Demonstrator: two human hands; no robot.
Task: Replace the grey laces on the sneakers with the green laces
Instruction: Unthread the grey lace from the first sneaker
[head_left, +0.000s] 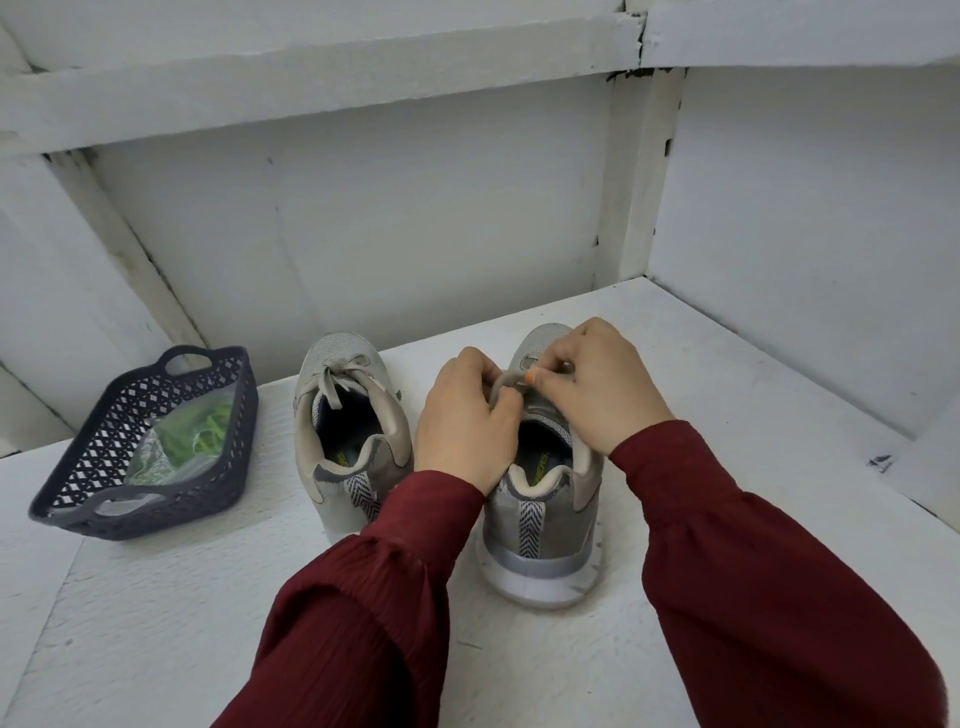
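At the far left, a dark lattice basket (91, 467) sat near the left edge of the white surface (208, 613), holding the green laces (205, 423) in a clear bag. Bare surface lay open in front of it and between it and the shoes. Just right of the basket stood the left sneaker (311, 447), heel toward the person, toe toward the back wall (363, 218), its long axis running near to far and its tied grey bow (340, 371) untouched. The right sneaker (540, 535) stood close beside it, parallel and pointing the same way, with open surface between it and the side wall (805, 260). Both forearms, in dark red sleeves (363, 597), reached forward over its heel. The left hand (462, 415) hovered palm down over the collar, fingers curled and pinching a loop of the grey lace (500, 383). The right hand (597, 384) met it from the right, thumb and forefinger closed on the same lace above the tongue, the other fingers bent.
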